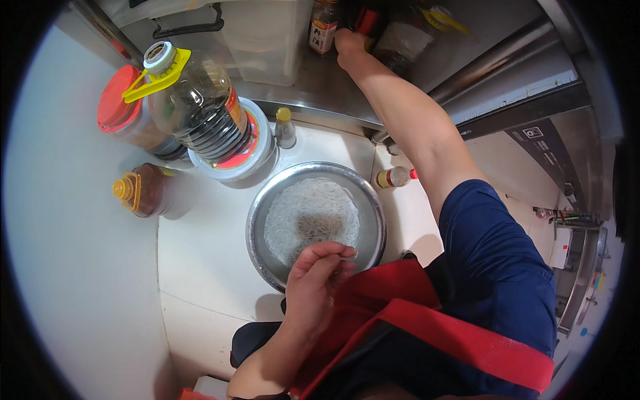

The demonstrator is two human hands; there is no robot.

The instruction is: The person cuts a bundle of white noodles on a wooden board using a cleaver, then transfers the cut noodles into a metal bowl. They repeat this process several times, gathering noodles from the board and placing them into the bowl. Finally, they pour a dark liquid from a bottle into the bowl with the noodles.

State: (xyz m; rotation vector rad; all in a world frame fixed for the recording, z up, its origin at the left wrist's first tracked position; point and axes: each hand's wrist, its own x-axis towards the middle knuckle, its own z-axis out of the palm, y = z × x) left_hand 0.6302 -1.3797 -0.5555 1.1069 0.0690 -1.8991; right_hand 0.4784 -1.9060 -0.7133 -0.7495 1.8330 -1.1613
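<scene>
Thin translucent noodles lie in a round mass in water inside a steel basin below me. Over the basin's near rim is my left hand, its thumb pinched against curled fingers. A short pale strand, apparently noodle, shows at those fingertips. My right arm stretches up to a steel shelf, where my right hand is among bottles. Beside it stands a labelled sauce bottle; a dark object with a red patch is just behind. Shadow hides my right fingers, so their grip cannot be made out.
A large jug of dark liquid stands on a round lidded tub. Around it are a red-lidded jar, an oil jug and a small yellow-capped bottle. A red-capped bottle is right of the basin.
</scene>
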